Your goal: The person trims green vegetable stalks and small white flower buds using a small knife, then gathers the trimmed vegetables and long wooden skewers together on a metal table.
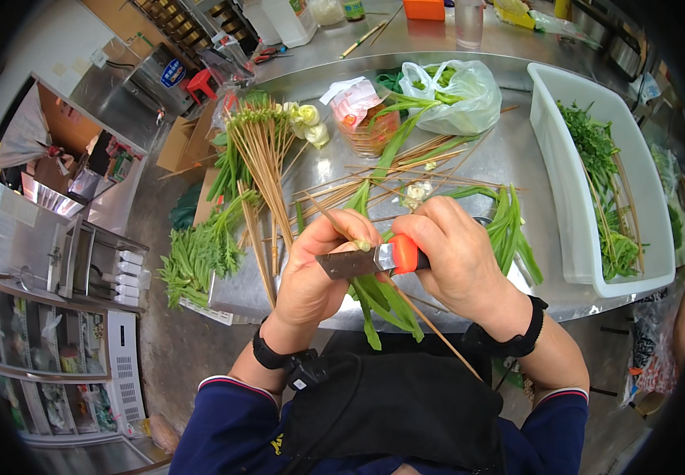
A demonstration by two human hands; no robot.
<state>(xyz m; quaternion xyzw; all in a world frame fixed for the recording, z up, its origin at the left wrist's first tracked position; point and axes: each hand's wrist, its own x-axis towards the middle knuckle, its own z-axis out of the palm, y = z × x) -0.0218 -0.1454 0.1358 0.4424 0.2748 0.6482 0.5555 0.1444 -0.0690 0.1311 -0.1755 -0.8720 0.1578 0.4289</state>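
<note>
My right hand [458, 252] grips a small knife by its orange-and-black handle [404, 254]. The knife's dark, broad blade [347, 265] points left, across the fingers of my left hand [314, 270]. Pinched in that left hand is a thin bamboo skewer [434, 332], whose length slants down to the right towards my apron. A pale green stem piece [362, 244] shows at the thumb, just above the blade. Long green leaves [387, 309] hang below my hands over the table's near edge; whether my left hand holds them is hidden.
On the steel table [520, 142] lie loose skewers [401, 157], a bundle of vegetable-tipped skewers [259, 154] and leafy greens [203, 261]. Behind stand a clear plastic tub [366, 127] and a bag of greens [467, 101]. A white bin [574, 208] holding skewered greens borders the right side.
</note>
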